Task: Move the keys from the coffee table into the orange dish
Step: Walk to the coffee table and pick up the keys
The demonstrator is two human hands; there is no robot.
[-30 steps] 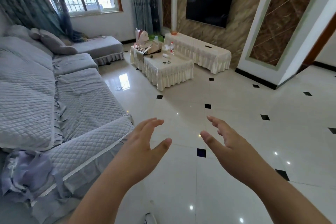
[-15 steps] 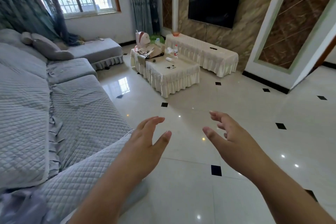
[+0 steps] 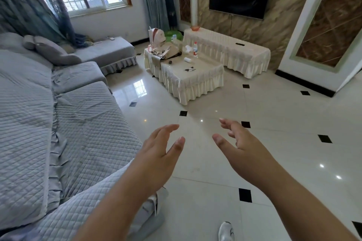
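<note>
Keys [image 3: 189, 69] on coffee table [image 3: 205, 76], tiled floor [image 3: 274, 123]

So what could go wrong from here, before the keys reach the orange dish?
Both hands, left and right, are empty and far from the small dark keys on the cream-skirted coffee table. Its corner juts toward the walking path, a possible bump. The small orange dish sits on the long cream TV bench's far end, so the keys could drop during the carry.

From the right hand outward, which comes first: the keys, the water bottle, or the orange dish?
Going away from the right hand:
1. Keys, on the near part of the coffee table.
2. Water bottle, upright at the table's far edge.
3. Orange dish, on the long cabinet's left end by the wall.
</note>
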